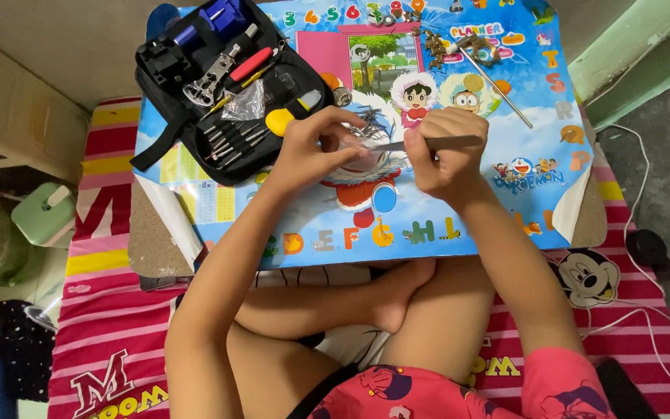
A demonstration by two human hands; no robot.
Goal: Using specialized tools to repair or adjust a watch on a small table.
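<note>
Glossy printed film covers the tabletop (443, 225); the slim tool (428, 143) looks like bare shiny metal; far left, the tool case (166, 132) is matt black fabric.

Left hand (312, 143) pinches small clear part (358, 140), right hand (443, 147) grips metal tweezers (428, 143) over cartoon lap table (397, 217), open black tool kit (222, 85) far left.

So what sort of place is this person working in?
Probably a home floor: the person sits cross-legged on a striped blanket at a low cartoon-printed table, with an open tool kit beside.
</note>
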